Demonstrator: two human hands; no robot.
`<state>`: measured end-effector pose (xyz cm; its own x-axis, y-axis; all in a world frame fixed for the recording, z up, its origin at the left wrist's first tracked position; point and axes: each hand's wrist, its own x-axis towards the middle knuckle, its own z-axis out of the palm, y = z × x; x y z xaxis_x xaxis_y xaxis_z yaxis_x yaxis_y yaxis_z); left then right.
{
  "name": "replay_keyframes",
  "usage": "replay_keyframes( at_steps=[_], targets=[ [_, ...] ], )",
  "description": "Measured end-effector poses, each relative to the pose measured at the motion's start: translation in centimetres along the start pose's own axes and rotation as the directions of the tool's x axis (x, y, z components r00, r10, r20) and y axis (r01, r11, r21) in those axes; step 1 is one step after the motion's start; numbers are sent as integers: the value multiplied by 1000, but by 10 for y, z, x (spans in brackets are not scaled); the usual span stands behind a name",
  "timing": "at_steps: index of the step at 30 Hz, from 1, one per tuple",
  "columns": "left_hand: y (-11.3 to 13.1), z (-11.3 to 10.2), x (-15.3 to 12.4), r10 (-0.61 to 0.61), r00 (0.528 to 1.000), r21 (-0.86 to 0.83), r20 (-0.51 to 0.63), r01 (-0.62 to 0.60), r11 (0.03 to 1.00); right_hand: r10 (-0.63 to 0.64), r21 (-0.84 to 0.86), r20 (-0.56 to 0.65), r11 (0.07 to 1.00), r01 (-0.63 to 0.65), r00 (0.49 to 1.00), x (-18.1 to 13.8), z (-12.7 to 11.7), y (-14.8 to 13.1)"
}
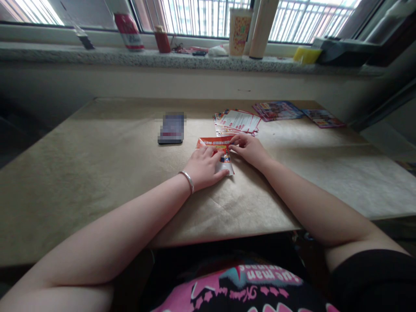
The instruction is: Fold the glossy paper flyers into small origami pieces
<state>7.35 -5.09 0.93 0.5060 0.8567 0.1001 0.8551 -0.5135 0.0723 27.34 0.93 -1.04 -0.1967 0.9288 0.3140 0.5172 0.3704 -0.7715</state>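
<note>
A red, orange and white printed flyer (211,141) lies on the table in front of me, partly covered by my hands. My left hand (204,167) rests flat over its lower left part, fingers spread and a silver bangle at the wrist. At the flyer's upper right edge, my right hand (249,149) has thumb and fingers pinched together on the paper. Just beyond the flyer is a loose, fanned pile of white and red printed sheets (239,121).
A phone (172,128) lies left of the flyer. Glossy printed leaflets (279,110) and another small batch of leaflets (325,118) are at the back right. The granite windowsill (195,62) behind carries a red can (128,31), a patterned cup (239,32) and a yellow item (307,55).
</note>
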Motion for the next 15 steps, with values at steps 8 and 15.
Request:
replay_keyframes(
  at_steps=[8, 15],
  targets=[
    [-5, 3, 0, 69, 998, -29, -11, -69, 997, -36, 20, -69, 999, 37, 997, -4, -2, -4],
    [-4, 0, 0, 122, 992, -38, -23, -123, 992, 17, 18, -126, 1000, -15, 992, -2, -2, 1]
  ],
)
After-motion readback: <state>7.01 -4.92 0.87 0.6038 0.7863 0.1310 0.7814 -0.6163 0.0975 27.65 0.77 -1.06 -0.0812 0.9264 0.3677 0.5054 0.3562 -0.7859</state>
